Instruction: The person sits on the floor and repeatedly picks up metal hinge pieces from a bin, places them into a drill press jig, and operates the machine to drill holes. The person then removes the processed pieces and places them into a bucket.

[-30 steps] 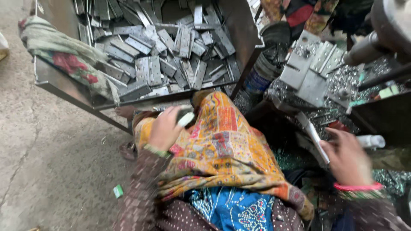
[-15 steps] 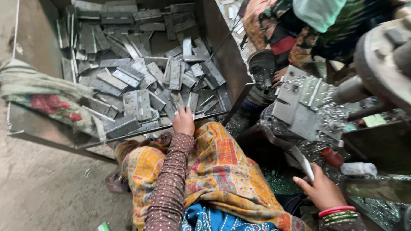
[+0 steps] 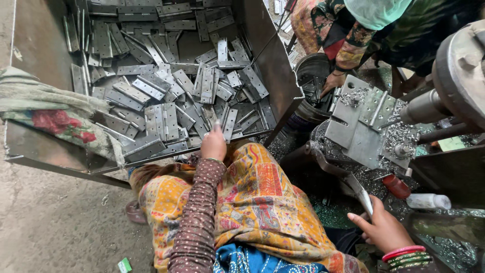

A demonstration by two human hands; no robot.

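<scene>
My left hand (image 3: 214, 144) closes on a hinge (image 3: 228, 124) at the metal bin (image 3: 35, 146)'s near edge, heaped with grey hinges. My right hand (image 3: 384, 230) grips a metal lever (image 3: 359, 191).

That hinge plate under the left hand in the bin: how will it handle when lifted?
The hinge plate looks like flat bare metal: probably rigid and heavy for its size. Its smooth sheen suggests it may slip. Lying flat in the pile beneath the left hand, it probably won't roll, though neighbours could shift.
</scene>
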